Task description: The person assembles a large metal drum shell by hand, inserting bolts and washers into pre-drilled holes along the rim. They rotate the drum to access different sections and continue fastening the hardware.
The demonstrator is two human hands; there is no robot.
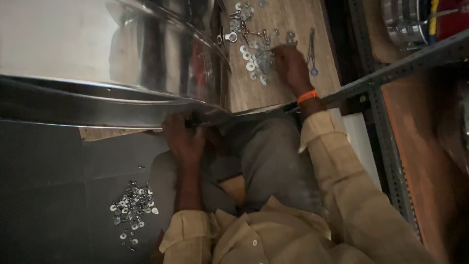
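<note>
A large shiny steel vessel (pixel 122 54) fills the upper left, its rim (pixel 97 105) running across in front of me. My left hand (pixel 184 139) grips the rim's lower edge, fingers curled around it. My right hand (pixel 291 66), with an orange band at the wrist, reaches forward onto the wooden board (pixel 293 29) and rests its fingers in a heap of small metal washers and screws (pixel 255 56); whether it pinches one is hidden. I sit with my knees in grey trousers (pixel 271 161) under the vessel.
A second scatter of washers (pixel 131 210) lies on the dark floor at lower left. Blue-handled pliers (pixel 311 51) lie right of the heap. A slotted metal rack frame (pixel 391 127) stands on the right, with another steel pot (pixel 405 22) behind it.
</note>
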